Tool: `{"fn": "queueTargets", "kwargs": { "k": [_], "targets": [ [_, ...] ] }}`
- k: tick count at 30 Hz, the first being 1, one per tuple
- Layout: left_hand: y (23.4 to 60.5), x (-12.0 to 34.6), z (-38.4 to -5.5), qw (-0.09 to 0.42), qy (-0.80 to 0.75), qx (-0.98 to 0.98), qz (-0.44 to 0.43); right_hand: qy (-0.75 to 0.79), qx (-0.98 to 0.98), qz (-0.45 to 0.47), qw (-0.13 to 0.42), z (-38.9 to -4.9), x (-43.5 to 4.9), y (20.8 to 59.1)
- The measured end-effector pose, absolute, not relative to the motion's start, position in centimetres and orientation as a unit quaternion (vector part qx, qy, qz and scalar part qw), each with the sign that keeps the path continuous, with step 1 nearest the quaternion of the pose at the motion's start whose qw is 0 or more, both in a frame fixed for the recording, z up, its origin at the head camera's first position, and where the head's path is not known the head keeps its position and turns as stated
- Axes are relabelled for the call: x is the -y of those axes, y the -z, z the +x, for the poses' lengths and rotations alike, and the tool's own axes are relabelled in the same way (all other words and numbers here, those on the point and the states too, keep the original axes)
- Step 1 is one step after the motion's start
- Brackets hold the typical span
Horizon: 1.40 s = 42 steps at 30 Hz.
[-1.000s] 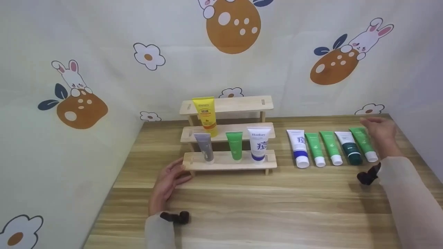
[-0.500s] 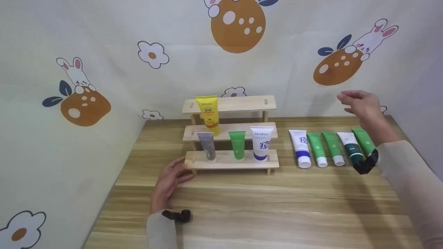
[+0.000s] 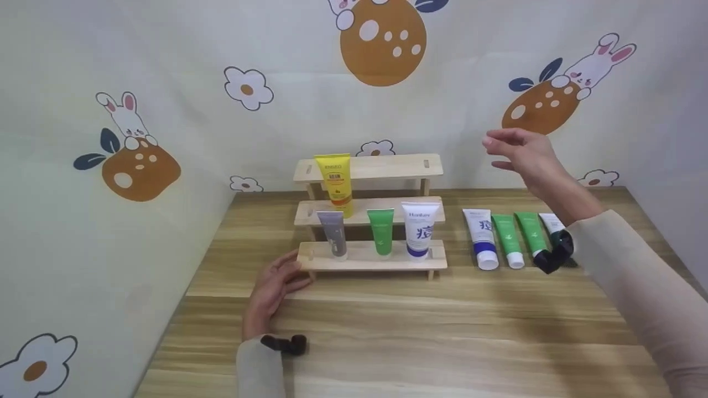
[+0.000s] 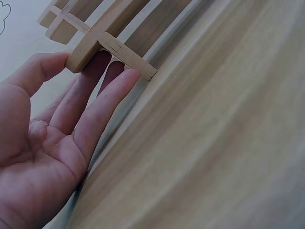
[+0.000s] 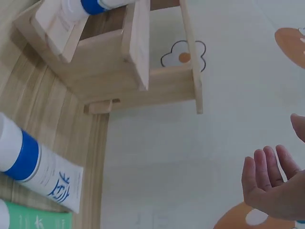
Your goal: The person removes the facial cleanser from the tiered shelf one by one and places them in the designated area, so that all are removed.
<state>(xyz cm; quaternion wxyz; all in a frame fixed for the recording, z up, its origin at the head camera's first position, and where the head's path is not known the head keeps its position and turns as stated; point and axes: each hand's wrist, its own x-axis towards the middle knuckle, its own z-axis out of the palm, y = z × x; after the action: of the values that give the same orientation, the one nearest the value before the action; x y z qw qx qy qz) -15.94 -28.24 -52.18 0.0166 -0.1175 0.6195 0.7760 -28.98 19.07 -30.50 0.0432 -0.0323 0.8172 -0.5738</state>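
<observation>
A three-tier wooden display rack (image 3: 376, 264) stands on the table. At its lower left end my left hand (image 3: 275, 287) grips the bottom board; the left wrist view shows the thumb on the board's end and fingers beneath, by the rack's leg (image 4: 126, 53). My right hand (image 3: 525, 157) is raised beside the rack's right side, fingers loosely bent, with nothing visible in it. On the bottom tier stand a grey tube (image 3: 332, 235), a green tube (image 3: 381, 232) and a white-and-blue tube (image 3: 419, 229). A yellow tube (image 3: 336, 185) stands on the middle tier.
Several tubes lie in a row right of the rack: a white-and-blue tube (image 3: 480, 235), green tubes (image 3: 508, 237), and a white-and-dark-green one (image 3: 552, 223) partly hidden by the right sleeve (image 3: 619, 265). A patterned cloth (image 3: 287, 44) hangs behind the table (image 3: 387, 342).
My right hand has risen from the far-right green tube and swung left toward the rack; that tube is now hidden behind the arm. The left hand keeps its place on the rack.
</observation>
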Motion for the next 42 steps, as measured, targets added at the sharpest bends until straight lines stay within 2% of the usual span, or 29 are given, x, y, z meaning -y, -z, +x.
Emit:
{"fn": "queueTargets", "kwargs": {
  "k": [7, 17, 32, 42],
  "targets": [
    [52.2, 28.3, -15.9, 0.021, -0.774, -0.621, -0.121, 0.589, -0.801, -0.081, 0.068, -28.0, -14.7, 28.6],
    [52.1, 28.3, -16.0, 0.027, -0.770, -0.626, -0.119, 0.644, -0.743, -0.145, 0.110, -27.0, -9.2, 28.0],
    [52.4, 28.3, -16.1, 0.020, -0.761, -0.635, -0.132, 0.572, -0.792, -0.141, 0.162, -26.7, -2.4, 28.8],
    [52.3, 28.5, -16.0, 0.025, -0.764, -0.633, -0.127, 0.512, -0.830, -0.145, 0.167, -27.5, 0.3, 29.3]
  ]
}}
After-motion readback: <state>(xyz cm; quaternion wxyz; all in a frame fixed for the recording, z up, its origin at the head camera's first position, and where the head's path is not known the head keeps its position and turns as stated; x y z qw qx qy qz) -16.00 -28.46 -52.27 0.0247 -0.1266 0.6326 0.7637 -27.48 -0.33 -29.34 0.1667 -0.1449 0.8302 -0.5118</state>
